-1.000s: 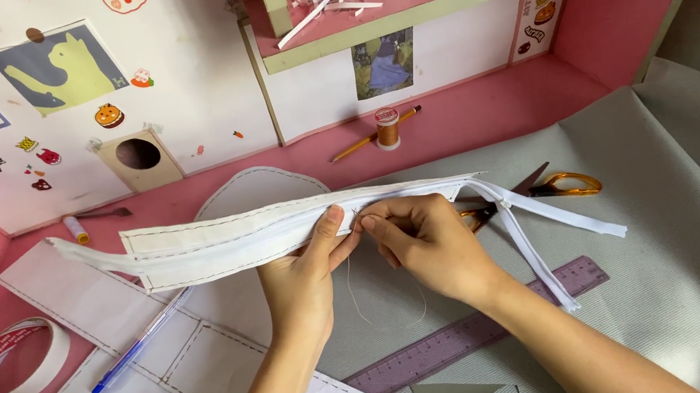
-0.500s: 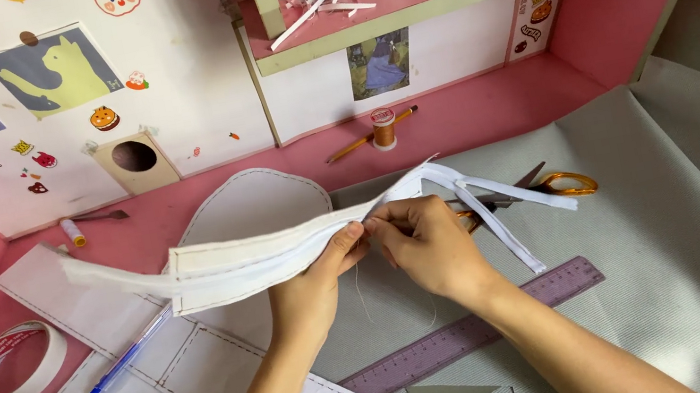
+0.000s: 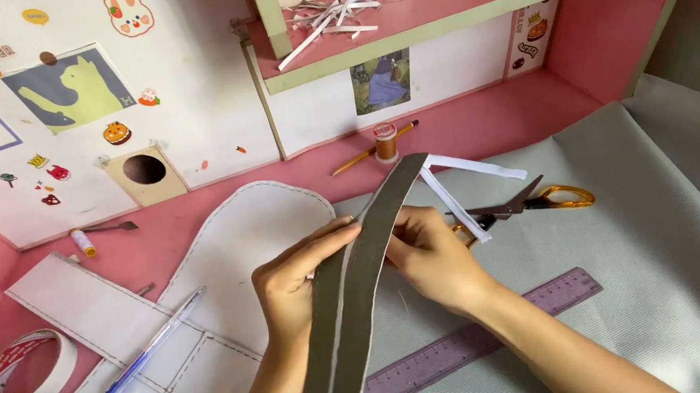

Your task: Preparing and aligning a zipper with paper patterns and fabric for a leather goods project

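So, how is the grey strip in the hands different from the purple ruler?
The grey strip is held up off the desk by both hands, while the purple ruler lies flat on the grey fabric. The strip curves softly; the ruler is straight and stiff. Both are long and narrow.

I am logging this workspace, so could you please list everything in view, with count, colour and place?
fabric strip: 1, grey, folded, held by both hands
grey fabric: 1 sheet, right of desk
paper pattern: white, dashed edges, left and centre
scissors: 1, orange handles, on the grey fabric
ruler: 1, purple, near edge
pen: 1, blue, on the pattern
tape roll: 1, white, far left
thread spool: 1, orange, at back
paper scraps: several, white, on shelf
left hand: grips strip
right hand: grips strip
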